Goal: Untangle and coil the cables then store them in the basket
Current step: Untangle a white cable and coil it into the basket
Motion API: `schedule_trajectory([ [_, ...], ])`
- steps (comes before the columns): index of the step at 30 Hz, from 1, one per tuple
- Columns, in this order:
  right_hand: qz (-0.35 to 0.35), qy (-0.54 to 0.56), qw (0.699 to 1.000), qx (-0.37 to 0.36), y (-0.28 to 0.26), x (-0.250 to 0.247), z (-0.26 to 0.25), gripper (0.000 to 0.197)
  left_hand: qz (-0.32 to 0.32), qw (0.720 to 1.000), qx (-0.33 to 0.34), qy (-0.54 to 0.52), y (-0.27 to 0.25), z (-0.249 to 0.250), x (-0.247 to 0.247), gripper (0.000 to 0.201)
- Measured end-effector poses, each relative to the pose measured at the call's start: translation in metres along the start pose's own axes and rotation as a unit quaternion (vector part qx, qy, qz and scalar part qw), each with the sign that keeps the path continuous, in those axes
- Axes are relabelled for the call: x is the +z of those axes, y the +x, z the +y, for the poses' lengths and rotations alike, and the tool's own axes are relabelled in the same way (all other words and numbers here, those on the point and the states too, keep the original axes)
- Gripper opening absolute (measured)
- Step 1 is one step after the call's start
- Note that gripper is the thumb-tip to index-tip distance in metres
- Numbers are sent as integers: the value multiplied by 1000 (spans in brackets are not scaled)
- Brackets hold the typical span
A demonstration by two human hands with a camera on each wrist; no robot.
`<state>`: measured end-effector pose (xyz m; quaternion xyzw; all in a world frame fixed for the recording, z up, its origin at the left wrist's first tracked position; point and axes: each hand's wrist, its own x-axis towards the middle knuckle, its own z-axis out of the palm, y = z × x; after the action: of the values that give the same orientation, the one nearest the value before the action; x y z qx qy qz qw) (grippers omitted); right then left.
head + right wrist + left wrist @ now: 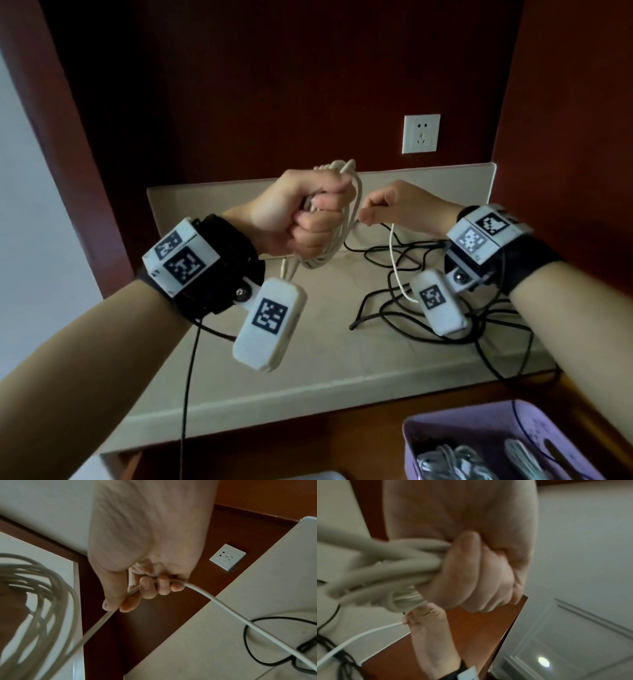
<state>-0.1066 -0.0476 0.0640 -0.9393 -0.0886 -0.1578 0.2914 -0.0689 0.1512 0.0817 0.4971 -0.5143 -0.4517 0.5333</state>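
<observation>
My left hand (301, 216) is raised above the counter, its fist closed round several loops of a white cable coil (346, 222); the left wrist view shows the coil (388, 569) bunched in the curled fingers (471, 574). My right hand (387, 212), just right of the coil, pinches the free run of the same white cable (395, 267), which passes under its curled fingers (147, 586) and trails down as the white cable (240, 622) onto the counter. A tangle of black cables (428, 291) lies on the counter below my right wrist.
The pale counter (308, 342) sits in a dark wooden alcove, with a white wall socket (420, 133) behind. A purple basket (486, 421) at the lower right holds coiled white cables (445, 462). One black lead hangs from my left wrist.
</observation>
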Motion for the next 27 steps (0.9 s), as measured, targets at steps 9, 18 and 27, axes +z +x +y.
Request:
schedule_trajectory([
  [9,35,-283,954,94,-5,26,-11,38,202,922,-157,290,0,-47,18,46],
  [18,59,-41,993,92,-7,33,-20,25,276,748,-188,573,-8,-85,0,39],
  [27,-17,248,960,126,-9,44,-23,32,365,859,-190,305,-16,-80,-31,38],
])
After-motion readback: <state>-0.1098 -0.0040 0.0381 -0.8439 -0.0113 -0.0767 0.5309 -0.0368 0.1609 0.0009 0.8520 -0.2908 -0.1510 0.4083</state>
